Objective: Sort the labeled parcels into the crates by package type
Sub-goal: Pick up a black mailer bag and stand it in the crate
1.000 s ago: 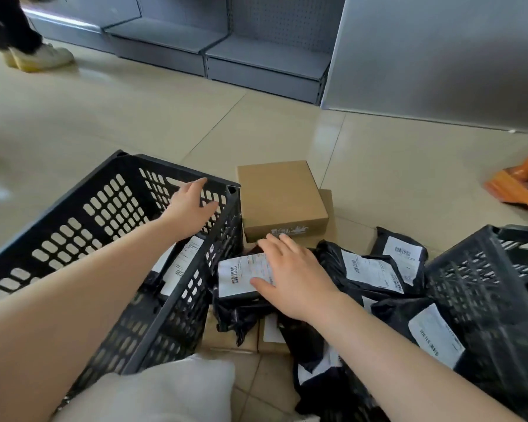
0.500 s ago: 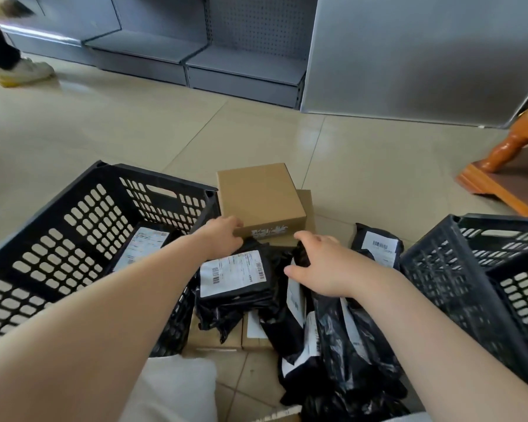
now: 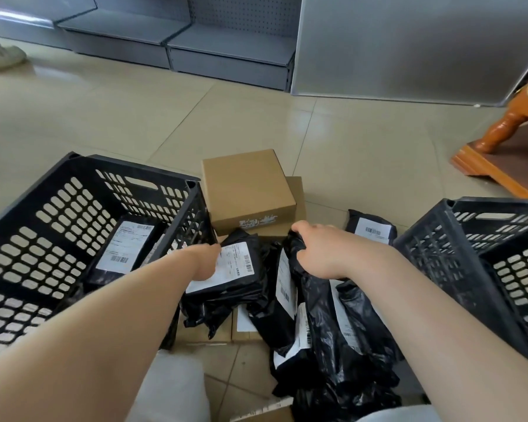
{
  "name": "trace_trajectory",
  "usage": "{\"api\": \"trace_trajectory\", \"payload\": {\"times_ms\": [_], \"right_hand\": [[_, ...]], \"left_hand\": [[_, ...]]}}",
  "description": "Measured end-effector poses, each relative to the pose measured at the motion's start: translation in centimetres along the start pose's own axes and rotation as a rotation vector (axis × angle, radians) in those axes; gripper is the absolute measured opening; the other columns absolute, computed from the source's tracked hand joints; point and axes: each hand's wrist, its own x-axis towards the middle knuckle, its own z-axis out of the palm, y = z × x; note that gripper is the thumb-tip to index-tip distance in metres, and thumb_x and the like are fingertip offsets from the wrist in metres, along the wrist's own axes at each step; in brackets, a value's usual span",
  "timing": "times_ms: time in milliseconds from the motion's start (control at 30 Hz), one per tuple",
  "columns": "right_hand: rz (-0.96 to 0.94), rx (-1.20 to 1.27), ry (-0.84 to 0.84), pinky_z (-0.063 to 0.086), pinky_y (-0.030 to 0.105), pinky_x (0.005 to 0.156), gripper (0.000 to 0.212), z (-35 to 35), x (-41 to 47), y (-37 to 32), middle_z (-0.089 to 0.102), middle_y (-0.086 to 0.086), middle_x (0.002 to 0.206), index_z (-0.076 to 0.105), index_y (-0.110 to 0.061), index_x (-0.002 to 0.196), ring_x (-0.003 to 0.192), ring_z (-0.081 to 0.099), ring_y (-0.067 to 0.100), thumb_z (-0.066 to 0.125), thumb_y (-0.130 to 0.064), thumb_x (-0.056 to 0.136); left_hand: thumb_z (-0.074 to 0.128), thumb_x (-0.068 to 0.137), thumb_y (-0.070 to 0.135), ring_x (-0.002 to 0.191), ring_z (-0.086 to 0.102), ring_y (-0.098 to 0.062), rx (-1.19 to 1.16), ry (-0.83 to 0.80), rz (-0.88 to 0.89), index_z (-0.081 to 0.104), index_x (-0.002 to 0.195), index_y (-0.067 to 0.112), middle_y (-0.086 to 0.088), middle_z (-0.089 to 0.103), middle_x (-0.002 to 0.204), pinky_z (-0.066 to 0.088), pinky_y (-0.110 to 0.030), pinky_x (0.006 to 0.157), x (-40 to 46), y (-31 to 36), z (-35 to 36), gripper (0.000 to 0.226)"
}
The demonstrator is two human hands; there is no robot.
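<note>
My left hand (image 3: 207, 261) grips the left edge of a black poly bag (image 3: 235, 278) with a white label, just beside the left black crate (image 3: 58, 184); its fingers are hidden under the hand. Inside that crate lies another labelled black bag (image 3: 124, 249). My right hand (image 3: 319, 251) holds the bunched top of a pile of black bags (image 3: 326, 324), fingers curled into the plastic. A brown cardboard box (image 3: 246, 188) sits on a flatter box (image 3: 297, 193) just beyond both hands. The right black crate (image 3: 485, 254) stands beside my right forearm.
One more labelled black bag (image 3: 372, 229) lies by the right crate. Flat cardboard boxes (image 3: 208, 335) lie under the bags. Grey shelving (image 3: 226, 47) and a metal panel (image 3: 409, 44) line the back. A carved wooden leg (image 3: 506, 126) stands right; a shoe (image 3: 0, 56) far left.
My left hand has dropped from the box's front edge onto the labelled bag. My right hand has kept its hold on the bunched black bags; the view shifted slightly.
</note>
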Motion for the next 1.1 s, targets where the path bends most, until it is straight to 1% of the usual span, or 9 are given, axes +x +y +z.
{"api": "trace_trajectory", "payload": {"times_ms": [133,267,500,567,633,700,800,933,1100], "right_hand": [[0.018,-0.003,-0.011,0.041,0.035,0.089,0.061,0.3,0.4,0.3,0.031,0.008,0.157,0.013,-0.022,0.157,0.14,0.031,0.031,0.035,-0.015,0.101],[0.038,-0.005,-0.022,0.039,0.035,0.089,0.061,0.4,0.6,0.2,0.031,0.007,0.157,0.013,-0.022,0.157,0.144,0.027,0.031,0.036,-0.018,0.101],[0.064,-0.017,-0.036,0.043,0.034,0.077,0.06,0.3,0.6,0.0,0.044,0.009,0.144,0.018,-0.02,0.155,0.125,0.041,0.028,0.036,-0.012,0.098],[0.066,-0.02,-0.041,0.042,0.034,0.075,0.06,0.4,0.6,-0.1,0.045,0.009,0.142,0.019,-0.02,0.154,0.125,0.042,0.029,0.036,-0.012,0.098],[0.066,-0.024,-0.047,0.043,0.034,0.072,0.06,0.4,0.7,-0.2,0.046,0.009,0.141,0.019,-0.02,0.154,0.127,0.041,0.029,0.036,-0.012,0.098],[0.067,-0.03,-0.055,0.046,0.036,0.077,0.06,0.4,0.7,-0.3,0.047,0.009,0.139,0.018,-0.02,0.154,0.125,0.041,0.028,0.036,-0.012,0.098],[0.072,-0.02,-0.072,0.051,0.038,0.082,0.061,0.3,0.5,-0.5,0.047,0.012,0.139,0.018,-0.02,0.155,0.116,0.045,0.027,0.035,-0.009,0.097],[0.074,0.004,-0.094,0.042,0.032,0.06,0.065,0.2,0.2,-0.5,0.053,0.016,0.13,0.018,-0.02,0.155,0.083,0.048,0.018,0.031,-0.001,0.094],[0.107,0.019,-0.076,0.049,0.035,0.074,0.068,0.1,0.3,-0.1,0.053,0.018,0.133,0.015,-0.021,0.156,0.093,0.053,0.024,0.031,-0.001,0.093]], "left_hand": [[0.041,0.093,0.002,0.131,0.046,-0.03,-0.074,0.017,-0.025,0.015,0.158,0.019,-0.009,0.033,0.156,0.044,-0.035,0.1,0.4,-1.0,0.9,0.071],[0.038,0.099,0.007,0.085,0.056,-0.02,-0.16,0.054,-0.066,0.012,0.158,0.018,-0.011,0.052,0.135,0.043,-0.026,0.063,0.7,-2.2,0.5,0.065],[0.049,0.102,0.032,0.099,0.054,-0.017,-0.216,0.06,0.013,0.055,0.13,0.018,-0.003,0.059,0.121,0.045,-0.028,0.083,0.4,-3.1,2.2,0.032],[0.057,0.097,0.031,0.093,0.056,-0.015,-0.282,0.073,0.011,0.062,0.111,0.021,0.0,0.059,0.108,0.044,-0.026,0.077,0.6,-3.7,2.5,0.019],[0.063,0.093,0.029,0.083,0.055,-0.013,-0.38,0.114,0.002,0.06,0.092,0.025,0.001,0.059,0.098,0.041,-0.025,0.068,0.7,-3.8,2.3,0.005],[0.066,0.091,0.026,0.079,0.052,-0.014,-0.48,0.138,-0.013,0.057,0.083,0.025,0.0,0.057,0.092,0.04,-0.027,0.066,0.8,-3.8,1.9,0.013],[0.067,0.091,0.027,0.079,0.051,-0.014,-0.492,0.091,-0.016,0.055,0.081,0.023,0.0,0.056,0.091,0.039,-0.028,0.067,0.5,-3.5,1.4,0.017],[0.072,0.088,0.03,0.079,0.052,-0.014,-0.488,0.109,0.02,0.055,0.081,0.021,-0.001,0.058,0.093,0.04,-0.027,0.066,0.1,-3.3,0.6,0.02],[0.072,0.088,0.029,0.082,0.053,-0.02,-0.627,0.055,0.104,0.054,0.084,0.016,-0.007,0.058,0.093,0.042,-0.034,0.073,-1.1,-2.5,-1.6,0.023]]}}
